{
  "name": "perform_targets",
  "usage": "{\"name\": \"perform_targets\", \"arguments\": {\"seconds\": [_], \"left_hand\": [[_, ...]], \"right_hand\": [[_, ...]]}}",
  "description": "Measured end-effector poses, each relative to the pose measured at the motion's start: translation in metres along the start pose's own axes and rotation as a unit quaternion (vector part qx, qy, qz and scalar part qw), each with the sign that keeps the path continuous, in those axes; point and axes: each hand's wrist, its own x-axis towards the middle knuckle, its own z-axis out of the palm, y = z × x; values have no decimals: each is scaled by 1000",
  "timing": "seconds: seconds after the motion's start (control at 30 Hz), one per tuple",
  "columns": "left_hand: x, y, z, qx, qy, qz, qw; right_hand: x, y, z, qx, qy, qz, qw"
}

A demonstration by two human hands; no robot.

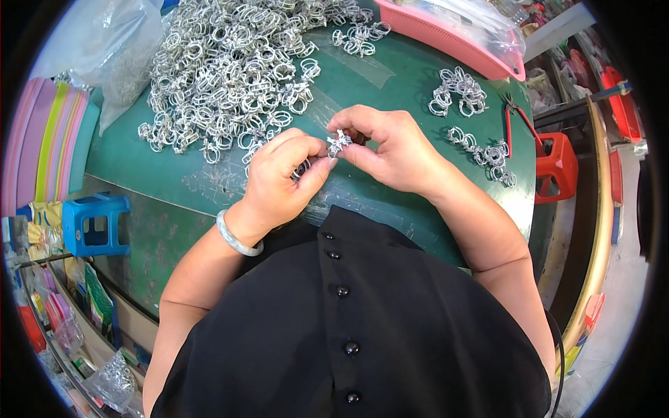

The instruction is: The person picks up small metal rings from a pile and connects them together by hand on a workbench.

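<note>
Pinching one small silver trinket [339,143] between fingertips of left hand [280,169] and right hand [394,148], over the green table [411,87], probably handling light, stiff, slightly slippery, likely favouring edge holds.

Two hands [404,150], one bangle [227,237], five buttons [342,291], one pair of pliers [509,131], one pink basket [440,35], two stools [74,228]; rings [216,70] uncountable.

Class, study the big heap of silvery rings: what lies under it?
The heap rests on the green table, visible around its edge; the tabletop directly beneath and the bottom rings are covered.
</note>
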Motion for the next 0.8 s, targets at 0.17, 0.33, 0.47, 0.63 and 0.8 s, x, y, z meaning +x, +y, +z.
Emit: {"name": "perform_targets", "arguments": {"seconds": [0.17, 0.33, 0.47, 0.63, 0.8], "left_hand": [[-1, 1, -1, -3, -2, -1, 1000], [2, 6, 0, -1, -5, -35, 999], [2, 6, 3, -37, 0, -95, 995], [3, 4, 4, -385, -19, -373, 844], [-3, 1, -4, -546, -8, -434, 717]], "right_hand": [[-1, 2, 0, -11, -7, 8, 1000], [-1, 2, -5, 7, -16, 7, 1000], [-4, -2, -22, -1, -35, 32, 999], [-29, 8, -80, -81, -20, 143, 986], [-64, 17, -133, -254, -1, 156, 955]]}}
